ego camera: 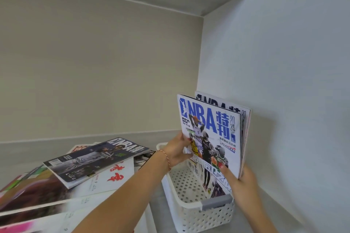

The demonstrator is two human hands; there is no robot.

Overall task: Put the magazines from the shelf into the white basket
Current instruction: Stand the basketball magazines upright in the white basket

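A pale grey shelf with smooth matte walls fills the view. On its left lies a loose, slanting pile of glossy magazines — a dark NBA cover on top. To the right stands a white perforated plastic basket with a grey handle, its wall dotted with round holes. Above it, upright, is a thin bundle of white-covered NBA magazines, lower edge dipping into the basket. The left hand pinches the bundle's left edge; the right hand clamps the lower right corner — fingers closed on paper. A thin red cord bracelet circles the left wrist.
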